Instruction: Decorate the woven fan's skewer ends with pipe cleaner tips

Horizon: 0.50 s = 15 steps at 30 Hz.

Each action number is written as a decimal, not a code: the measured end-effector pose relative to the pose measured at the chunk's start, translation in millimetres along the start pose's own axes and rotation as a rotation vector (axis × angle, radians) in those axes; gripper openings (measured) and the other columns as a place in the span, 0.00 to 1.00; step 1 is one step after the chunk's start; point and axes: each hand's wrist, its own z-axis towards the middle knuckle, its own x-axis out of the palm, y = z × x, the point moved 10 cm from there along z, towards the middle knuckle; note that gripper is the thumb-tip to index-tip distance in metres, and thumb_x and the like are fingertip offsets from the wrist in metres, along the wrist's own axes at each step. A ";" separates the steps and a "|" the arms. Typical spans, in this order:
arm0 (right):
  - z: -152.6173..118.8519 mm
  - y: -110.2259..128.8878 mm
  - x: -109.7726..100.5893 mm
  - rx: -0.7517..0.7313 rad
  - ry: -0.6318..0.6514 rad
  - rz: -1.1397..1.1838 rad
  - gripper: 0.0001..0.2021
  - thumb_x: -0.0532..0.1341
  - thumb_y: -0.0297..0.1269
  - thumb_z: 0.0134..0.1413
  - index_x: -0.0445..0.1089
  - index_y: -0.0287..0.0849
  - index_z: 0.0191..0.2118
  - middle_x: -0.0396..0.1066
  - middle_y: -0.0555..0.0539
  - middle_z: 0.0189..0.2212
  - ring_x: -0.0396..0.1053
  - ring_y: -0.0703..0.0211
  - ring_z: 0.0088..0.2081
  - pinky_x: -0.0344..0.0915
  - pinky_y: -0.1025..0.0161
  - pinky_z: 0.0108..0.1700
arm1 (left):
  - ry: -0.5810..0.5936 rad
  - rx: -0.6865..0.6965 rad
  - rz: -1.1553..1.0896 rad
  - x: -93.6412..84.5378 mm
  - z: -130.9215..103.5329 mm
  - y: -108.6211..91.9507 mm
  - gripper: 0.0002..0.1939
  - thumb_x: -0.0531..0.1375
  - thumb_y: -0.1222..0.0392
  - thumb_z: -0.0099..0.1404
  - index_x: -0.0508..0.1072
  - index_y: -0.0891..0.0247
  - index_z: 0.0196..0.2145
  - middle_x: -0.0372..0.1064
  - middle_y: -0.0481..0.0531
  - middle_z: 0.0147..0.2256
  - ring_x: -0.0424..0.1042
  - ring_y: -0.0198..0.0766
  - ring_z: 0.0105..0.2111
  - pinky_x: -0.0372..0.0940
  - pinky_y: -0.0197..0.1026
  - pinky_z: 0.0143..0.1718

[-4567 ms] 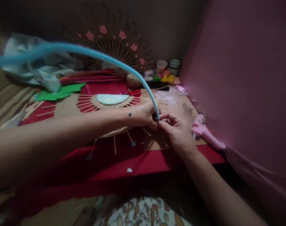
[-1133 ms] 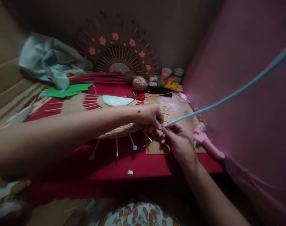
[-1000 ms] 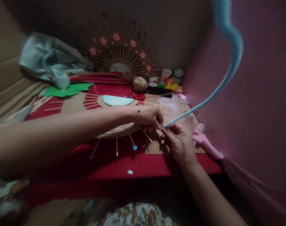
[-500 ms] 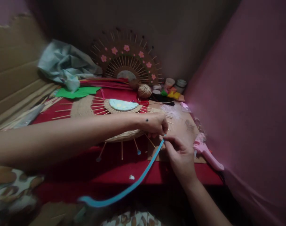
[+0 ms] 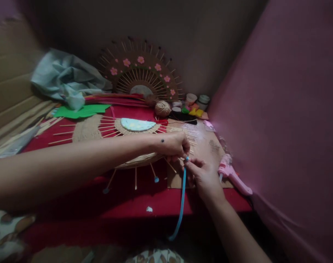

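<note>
A long blue strip [image 5: 183, 201] hangs from my fingertips past the table's front edge, its upper end curled into a small blue bit. My right hand [image 5: 203, 175] pinches the strip near that end. My left hand [image 5: 179, 144] reaches across from the left, fingers closed at the strip's top; its fingertips are partly hidden. Under my left arm lies a woven half-round piece [image 5: 139, 160] with sticks radiating outward and a pale blue half disc [image 5: 137, 124] at its centre. Two front sticks end in blue tips [image 5: 156, 179].
A pink glue gun [image 5: 233, 173] lies at the right on cardboard [image 5: 207, 146]. Behind are a twine ball [image 5: 163, 109], green sheets [image 5: 83, 110], crumpled cloth [image 5: 68, 75], small tubs [image 5: 203, 101] and a flowered fan-shaped piece [image 5: 140, 67] against the wall.
The strip's loose end has swung from the lower left to hang nearly straight down. Its top has curled between my fingers. The whole view has shifted slightly.
</note>
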 end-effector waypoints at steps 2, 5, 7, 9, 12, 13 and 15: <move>1.0 7.6 1.4 -0.037 0.038 -0.147 0.16 0.65 0.49 0.45 0.68 0.39 0.25 0.61 0.56 0.12 0.50 0.72 0.11 0.45 0.73 0.11 | 0.006 -0.005 0.002 -0.7 0.0 -0.9 0.02 0.58 0.65 0.55 0.69 0.64 0.26 0.61 0.42 0.13 0.63 0.31 0.14 0.61 0.34 0.19; 2.6 11.6 0.1 -0.027 0.063 -0.255 0.16 0.62 0.50 0.48 0.67 0.40 0.25 0.63 0.55 0.13 0.52 0.71 0.11 0.44 0.72 0.12 | 0.011 0.000 0.007 -1.4 -0.2 -2.4 0.03 0.58 0.65 0.55 0.68 0.64 0.24 0.60 0.42 0.13 0.63 0.31 0.14 0.61 0.33 0.18; 4.0 10.8 0.2 -0.005 0.098 -0.283 0.16 0.61 0.51 0.48 0.66 0.40 0.26 0.68 0.53 0.17 0.53 0.71 0.12 0.45 0.72 0.12 | 0.016 -0.006 0.026 -0.6 -1.2 -2.8 0.03 0.58 0.64 0.55 0.69 0.64 0.24 0.61 0.42 0.13 0.63 0.30 0.14 0.61 0.33 0.18; 5.4 12.2 -0.1 -0.014 0.129 -0.288 0.16 0.62 0.50 0.47 0.66 0.40 0.25 0.69 0.52 0.18 0.53 0.72 0.13 0.46 0.72 0.14 | 0.024 -0.014 0.054 1.4 -3.0 -3.7 0.03 0.58 0.64 0.54 0.70 0.64 0.25 0.62 0.43 0.13 0.63 0.30 0.14 0.61 0.32 0.18; 6.1 13.5 -3.4 0.013 0.143 -0.265 0.14 0.65 0.46 0.43 0.63 0.41 0.23 0.66 0.53 0.15 0.53 0.71 0.14 0.44 0.72 0.16 | 0.038 -0.033 0.095 5.3 -5.6 -5.0 0.02 0.57 0.66 0.53 0.70 0.65 0.25 0.62 0.43 0.14 0.64 0.30 0.15 0.60 0.31 0.18; 5.6 13.2 -4.2 0.041 0.146 -0.251 0.14 0.65 0.44 0.42 0.63 0.41 0.22 0.65 0.54 0.14 0.52 0.71 0.14 0.43 0.71 0.16 | 0.043 -0.037 0.106 6.8 -6.1 -5.3 0.02 0.57 0.67 0.52 0.70 0.65 0.25 0.62 0.43 0.14 0.64 0.30 0.15 0.60 0.31 0.18; 3.5 14.8 -4.1 0.076 0.154 -0.228 0.13 0.64 0.43 0.41 0.63 0.41 0.21 0.63 0.55 0.14 0.50 0.71 0.14 0.41 0.70 0.16 | 0.045 -0.035 0.129 9.1 -6.0 -5.6 0.03 0.56 0.68 0.51 0.70 0.65 0.25 0.62 0.44 0.14 0.64 0.30 0.15 0.60 0.31 0.18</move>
